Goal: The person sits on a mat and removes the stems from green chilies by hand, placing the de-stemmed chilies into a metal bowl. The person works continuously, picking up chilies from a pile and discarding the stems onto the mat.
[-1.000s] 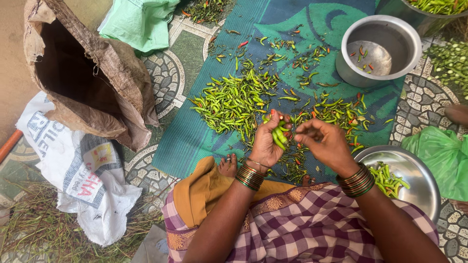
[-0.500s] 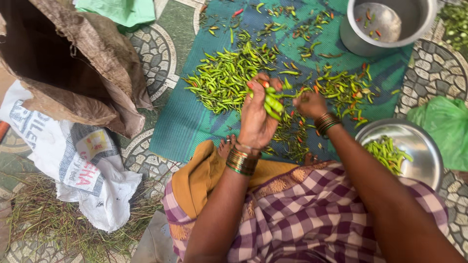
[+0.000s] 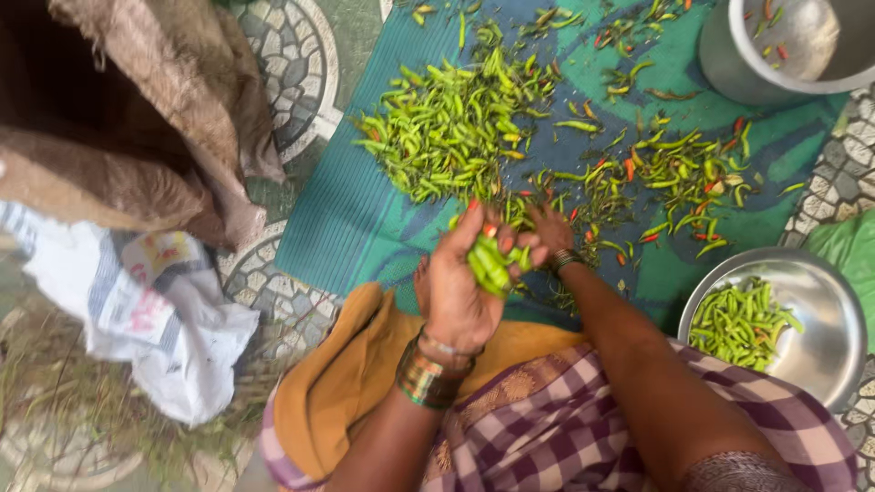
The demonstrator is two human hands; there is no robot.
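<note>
Bunch of green chillies (image 3: 490,264) gripped in left hand (image 3: 460,287), above green mat (image 3: 346,219). Right hand (image 3: 550,232) just beside, fingers pinching at same bunch. Loose chilli heap (image 3: 451,128) beyond; steel bowl (image 3: 834,337) with chillies at right, brown sack (image 3: 137,109) at left.

1 head-worn view, looking steeply down, close over the lap, mat (image 3: 365,228) filling the upper frame
</note>
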